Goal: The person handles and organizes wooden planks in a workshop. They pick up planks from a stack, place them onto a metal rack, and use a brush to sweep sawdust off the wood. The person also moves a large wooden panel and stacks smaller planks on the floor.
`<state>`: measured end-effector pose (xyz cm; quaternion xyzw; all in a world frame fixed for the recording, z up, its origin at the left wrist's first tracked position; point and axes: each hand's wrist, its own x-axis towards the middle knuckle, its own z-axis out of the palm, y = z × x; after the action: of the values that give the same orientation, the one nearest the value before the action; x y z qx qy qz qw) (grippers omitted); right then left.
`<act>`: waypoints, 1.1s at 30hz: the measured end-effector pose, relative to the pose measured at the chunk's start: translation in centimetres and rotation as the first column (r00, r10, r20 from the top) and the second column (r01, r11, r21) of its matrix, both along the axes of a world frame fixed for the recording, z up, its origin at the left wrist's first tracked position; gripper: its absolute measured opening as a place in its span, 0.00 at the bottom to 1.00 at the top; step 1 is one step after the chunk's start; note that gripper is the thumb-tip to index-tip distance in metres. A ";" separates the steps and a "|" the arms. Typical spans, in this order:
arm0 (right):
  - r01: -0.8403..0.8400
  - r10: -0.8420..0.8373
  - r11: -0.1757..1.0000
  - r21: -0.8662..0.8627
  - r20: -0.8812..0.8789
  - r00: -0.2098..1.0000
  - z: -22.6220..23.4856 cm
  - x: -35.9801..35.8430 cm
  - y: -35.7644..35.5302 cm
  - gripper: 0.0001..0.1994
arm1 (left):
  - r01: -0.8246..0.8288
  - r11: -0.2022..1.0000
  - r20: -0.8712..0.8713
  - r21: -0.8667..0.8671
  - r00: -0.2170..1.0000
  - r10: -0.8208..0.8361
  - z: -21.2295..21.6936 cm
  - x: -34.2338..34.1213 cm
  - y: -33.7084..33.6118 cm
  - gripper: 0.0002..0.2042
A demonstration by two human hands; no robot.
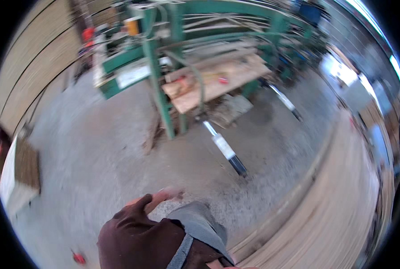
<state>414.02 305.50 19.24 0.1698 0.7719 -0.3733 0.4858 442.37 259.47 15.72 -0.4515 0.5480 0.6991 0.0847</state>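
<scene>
My left hand (163, 197) reaches forward past the end of a brown sleeve (139, 240), above the concrete floor. Motion smears its fingers, and I see nothing held in it. A grey apron (194, 219) hangs over my front beside that arm. At the lower edge, only a sliver of skin (215, 264) shows, perhaps part of my right arm or hand; its fingers are hidden.
A green machine frame (153, 80) stands ahead, with a wooden board (218, 85) on it. Two silver-and-black cylinders (224, 147) slant down to the floor. Long planks (316, 215) are stacked at right. Lumber (27, 166) lies at left, and a small red object (78, 258) near lower left.
</scene>
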 end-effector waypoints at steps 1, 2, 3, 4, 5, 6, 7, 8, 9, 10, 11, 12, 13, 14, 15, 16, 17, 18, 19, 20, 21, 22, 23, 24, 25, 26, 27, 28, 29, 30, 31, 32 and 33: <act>-0.034 0.034 0.999 0.005 0.040 0.999 -0.9 -3.1 -0.6 0.19 | -0.207 0.970 -0.098 0.128 0.971 0.220 2.5 -3.4 -0.1 0.21; -0.091 0.091 0.996 -0.003 0.054 0.994 -1.7 -6.9 -1.8 0.20 | -0.361 0.892 -0.217 0.273 0.880 0.422 4.2 -6.5 -0.4 0.23; -0.122 0.122 0.993 -0.005 0.049 0.991 -2.3 -10.9 -2.4 0.20 | -0.387 0.887 -0.166 0.252 0.885 0.434 8.9 -10.9 -0.1 0.22; -0.164 0.164 0.986 -0.013 0.051 0.985 -2.9 -14.8 -3.6 0.20 | -0.426 0.877 -0.105 0.221 0.884 0.455 13.9 -13.9 0.0 0.22; -0.239 0.240 0.971 -0.023 0.059 0.969 -3.4 -18.5 -5.3 0.20 | -0.459 0.871 -0.136 0.175 0.865 0.483 15.1 -15.3 0.8 0.21; -0.299 0.300 0.954 -0.028 0.056 0.952 -4.0 -22.4 -6.4 0.20 | -0.483 0.865 -0.166 0.134 0.850 0.500 15.2 -16.8 1.9 0.20; -0.353 0.355 0.935 -0.033 0.038 0.934 -4.4 -26.6 -7.9 0.20 | -0.519 0.853 -0.191 0.047 0.834 0.518 13.6 -17.2 3.4 0.19; -0.411 0.412 0.911 -0.022 0.028 0.911 -4.2 -30.3 -9.0 0.21 | -0.556 0.830 -0.207 -0.039 0.817 0.537 12.2 -17.4 5.3 0.18; -0.482 0.482 0.876 -0.014 0.018 0.876 -4.3 -34.1 -11.2 0.21 | -0.593 0.787 -0.195 -0.171 0.803 0.563 7.1 -16.5 7.4 0.17; -0.539 0.539 0.842 -0.014 0.019 0.842 -5.0 -37.4 -12.8 0.21 | -0.639 0.717 -0.143 -0.279 0.766 0.627 4.1 -16.1 10.9 0.16; -0.586 0.586 0.810 -0.005 0.019 0.810 -5.4 -39.9 -14.5 0.21 | -0.663 0.640 -0.082 -0.389 0.716 0.693 1.5 -15.5 14.6 0.15; -0.596 0.596 0.803 0.000 0.011 0.803 -5.2 -42.1 -15.9 0.21 | -0.787 0.603 -0.239 -0.132 0.616 0.751 0.4 -14.9 17.0 0.15; -0.638 0.638 0.770 0.024 0.010 0.770 -5.0 -44.6 -17.2 0.21 | -0.850 0.501 -0.316 0.162 0.436 0.843 -0.7 -13.8 20.9 0.17; -0.668 0.668 0.743 0.047 0.014 0.744 -4.9 -46.6 -18.6 0.22 | -0.584 0.390 -0.437 0.712 0.067 0.897 -1.4 -12.4 25.6 0.20; -0.683 0.683 0.729 0.045 0.027 0.730 -5.3 -48.2 -20.1 0.22 | -0.865 0.427 -0.282 0.264 0.354 0.892 -0.7 -12.0 28.9 0.22; -0.698 0.699 0.713 0.071 0.006 0.715 -5.3 -50.3 -21.2 0.22 | -0.854 0.519 -0.120 -0.021 0.518 0.847 0.6 -13.2 31.0 0.24; -0.719 0.723 0.689 0.089 -0.010 0.691 -5.4 -51.9 -22.7 0.22 | -0.717 0.641 0.151 -0.273 0.626 0.765 2.1 -14.3 33.7 0.26; -0.724 0.729 0.683 0.095 -0.032 0.683 -5.5 -53.1 -24.1 0.22 | -0.529 0.751 0.410 -0.396 0.630 0.660 5.2 -15.4 35.1 0.27; -0.762 0.767 0.639 0.101 -0.003 0.642 -6.0 -53.3 -25.4 0.23 | -0.550 0.763 0.512 -0.340 0.573 0.640 4.6 -15.9 39.1 0.26; -0.787 0.790 0.609 0.099 0.017 0.613 -6.5 -53.4 -26.7 0.23 | -0.625 0.731 0.528 -0.272 0.538 0.657 3.4 -17.1 42.5 0.25; -0.805 0.805 0.587 0.081 0.046 0.591 -7.1 -52.5 -27.7 0.23 | -0.666 0.713 0.544 -0.221 0.522 0.656 2.6 -17.8 44.5 0.23; -0.821 0.820 0.568 0.052 0.044 0.571 -7.1 -51.3 -29.0 0.23 | -0.673 0.710 0.519 -0.206 0.540 0.663 3.0 -19.0 44.8 0.22; -0.841 0.842 0.538 0.059 -0.006 0.539 -7.2 -49.5 -31.0 0.23 | -0.595 0.784 0.551 -0.180 0.599 0.581 3.5 -19.8 44.5 0.20; -0.904 0.904 0.427 0.026 0.003 0.427 -7.5 -47.1 -31.5 0.23 | -0.666 0.720 0.446 -0.194 0.594 0.670 2.3 -20.3 47.1 0.13; -0.934 0.934 0.357 0.011 0.000 0.358 -7.4 -45.3 -31.8 0.23 | -0.728 0.659 0.326 -0.189 0.586 0.742 2.0 -20.8 48.6 0.07; -0.960 0.960 0.279 -0.015 -0.003 0.280 -7.3 -43.3 -31.7 0.23 | -0.895 0.443 0.296 -0.052 0.410 0.863 1.5 -20.8 49.2 0.09; -0.977 0.977 0.212 -0.038 -0.013 0.213 -7.1 -41.5 -31.8 0.23 | -0.977 0.194 0.287 0.086 0.211 0.934 1.6 -21.0 48.7 0.11; -0.988 0.989 0.143 -0.051 -0.026 0.144 -7.1 -39.9 -31.8 0.24 | -0.979 0.196 0.300 0.058 0.204 0.932 1.8 -20.1 48.1 0.14; -0.998 0.997 0.057 -0.034 -0.043 0.058 -7.1 -39.2 -31.8 0.24 | -0.981 0.187 0.304 0.045 0.192 0.933 2.0 -19.6 47.5 0.16; -1.000 0.998 -0.030 -0.004 -0.063 -0.029 -7.0 -38.7 -31.8 0.24 | -0.989 0.126 0.304 0.078 0.144 0.942 2.2 -18.8 46.7 0.18; -0.997 0.993 -0.083 -0.002 -0.086 -0.083 -7.5 -38.0 -31.5 0.24 | -0.993 0.090 0.309 0.081 0.110 0.944 3.3 -17.1 44.9 0.21; -0.977 0.968 -0.213 0.023 -0.134 -0.214 -8.5 -38.3 -30.9 0.24 | -0.990 -0.015 0.316 0.140 0.030 0.948 4.3 -15.4 43.6 0.23; -0.907 0.879 -0.415 0.076 -0.222 -0.421 -10.1 -39.4 -30.4 0.24 | -0.970 -0.132 0.331 0.206 -0.058 0.942 5.3 -14.0 43.0 0.25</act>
<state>374.60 275.05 9.18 -0.6265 0.5711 0.1354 0.5129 428.39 302.48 21.05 -0.7034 -0.1073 0.6125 -0.3444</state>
